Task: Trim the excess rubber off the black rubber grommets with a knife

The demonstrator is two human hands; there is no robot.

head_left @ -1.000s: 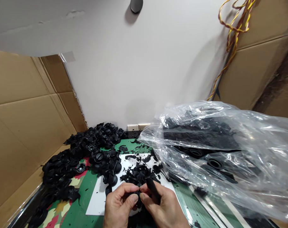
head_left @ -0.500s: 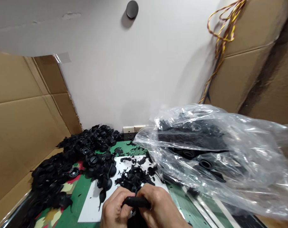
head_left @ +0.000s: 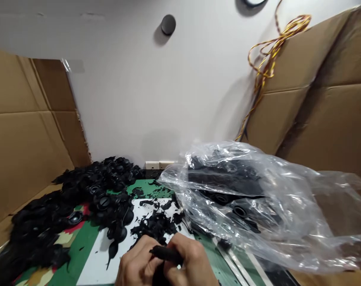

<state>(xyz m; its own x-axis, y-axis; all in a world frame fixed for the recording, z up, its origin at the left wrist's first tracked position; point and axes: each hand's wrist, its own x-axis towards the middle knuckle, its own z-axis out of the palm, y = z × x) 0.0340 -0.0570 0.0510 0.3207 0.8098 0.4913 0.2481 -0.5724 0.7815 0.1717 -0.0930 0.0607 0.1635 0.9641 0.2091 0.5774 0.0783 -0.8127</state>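
At the bottom centre, my left hand (head_left: 135, 264) and my right hand (head_left: 192, 258) are close together, both with curled fingers. A dark, elongated black rubber piece (head_left: 166, 255) is pinched between them, lying across the fingertips. More black material shows below it, between the palms, its shape mostly hidden. Just beyond my fingers, a heap of black rubber scraps (head_left: 156, 225) lies on a white sheet (head_left: 93, 262). Whether a small tool is also in my right hand cannot be made out.
To the left, a large pile of black ribbed rubber parts (head_left: 104, 203) spreads over the green mat (head_left: 86, 238). On the right lies a clear plastic bag (head_left: 287, 222) with black parts inside. Cardboard panels (head_left: 332, 131) flank both sides, and twisted yellow-brown wire (head_left: 263, 71) hangs at the right.
The view has turned somewhat to the right, so the surroundings sit further left. My hands stay together on the black rubber piece, which has tilted slightly between my fingers.
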